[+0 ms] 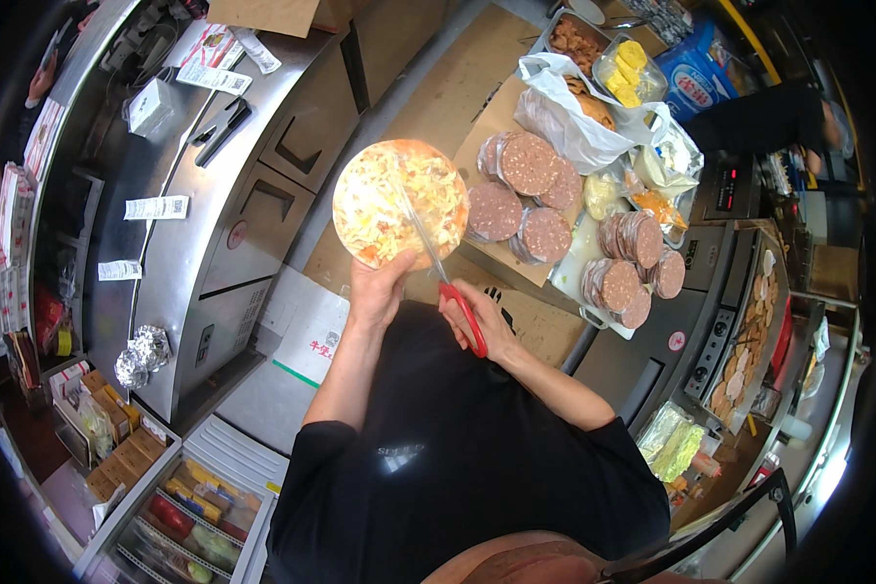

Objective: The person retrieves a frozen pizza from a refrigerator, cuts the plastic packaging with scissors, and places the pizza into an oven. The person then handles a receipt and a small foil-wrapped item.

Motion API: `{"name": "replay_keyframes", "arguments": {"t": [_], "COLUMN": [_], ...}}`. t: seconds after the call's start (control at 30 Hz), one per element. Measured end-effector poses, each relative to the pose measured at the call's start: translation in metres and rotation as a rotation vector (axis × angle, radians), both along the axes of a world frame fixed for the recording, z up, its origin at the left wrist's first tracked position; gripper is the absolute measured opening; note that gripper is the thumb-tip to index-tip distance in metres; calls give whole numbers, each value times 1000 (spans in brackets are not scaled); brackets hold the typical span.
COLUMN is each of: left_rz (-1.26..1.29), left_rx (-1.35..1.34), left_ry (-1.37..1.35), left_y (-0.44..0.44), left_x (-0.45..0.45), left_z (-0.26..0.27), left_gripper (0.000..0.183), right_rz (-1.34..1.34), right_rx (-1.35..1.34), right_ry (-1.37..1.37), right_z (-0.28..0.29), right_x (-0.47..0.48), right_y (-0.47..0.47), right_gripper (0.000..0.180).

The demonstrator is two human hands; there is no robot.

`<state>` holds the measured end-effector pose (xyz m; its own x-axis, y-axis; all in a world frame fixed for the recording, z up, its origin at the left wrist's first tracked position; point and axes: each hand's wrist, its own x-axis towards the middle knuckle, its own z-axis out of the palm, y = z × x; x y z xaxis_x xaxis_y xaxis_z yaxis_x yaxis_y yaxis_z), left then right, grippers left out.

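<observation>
My left hand grips the lower rim of a round pizza, its thumb on the upper face. Shredded cheese and bits of topping cover the pizza, and a shiny clear film seems to wrap it. Through the red handle of a pair of scissors go the fingers of my right hand. The metal blades lie across the right part of the pizza and look nearly closed; I cannot tell whether they are cutting the film. Both hands are in front of my dark shirt, above the floor between two counters.
Stacks of raw patties and a white plastic bag cover the right counter. Beyond them is a griddle bearing food. Receipts and a black stapler-like tool lie on the left steel counter. Another person's dark sleeve is at upper right.
</observation>
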<state>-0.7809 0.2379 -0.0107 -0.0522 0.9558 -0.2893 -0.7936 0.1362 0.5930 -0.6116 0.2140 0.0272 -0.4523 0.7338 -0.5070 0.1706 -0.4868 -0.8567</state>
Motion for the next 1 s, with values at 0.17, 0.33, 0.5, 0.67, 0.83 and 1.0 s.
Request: {"name": "replay_keyframes", "arguments": {"t": [0.17, 0.33, 0.5, 0.67, 0.83, 1.0], "left_rz": [-16, -27, -70, -74, -92, -122], "left_rx": [-8, -3, -25, 19, 47, -9], "left_ry": [34, 66, 106, 130, 166, 96], "left_y": [-4, -3, -5, -5, -2, 0], "left_x": [2, 4, 0, -3, -6, -4], "left_z": [-9, -7, -11, -8, -10, -9], "left_gripper": [42, 41, 44, 42, 40, 43], "right_rz": [-26, -30, -46, -45, -93, -158], "right_rx": [-28, -48, -8, 23, 26, -34], "right_ry": [27, 3, 27, 39, 87, 132], "right_z": [0, 2, -2, -4, -6, 0], "right_x": [2, 0, -2, -3, -6, -8], "right_y": [-3, 0, 7, 15, 17, 13], "right_gripper": [41, 41, 39, 41, 38, 29]}}
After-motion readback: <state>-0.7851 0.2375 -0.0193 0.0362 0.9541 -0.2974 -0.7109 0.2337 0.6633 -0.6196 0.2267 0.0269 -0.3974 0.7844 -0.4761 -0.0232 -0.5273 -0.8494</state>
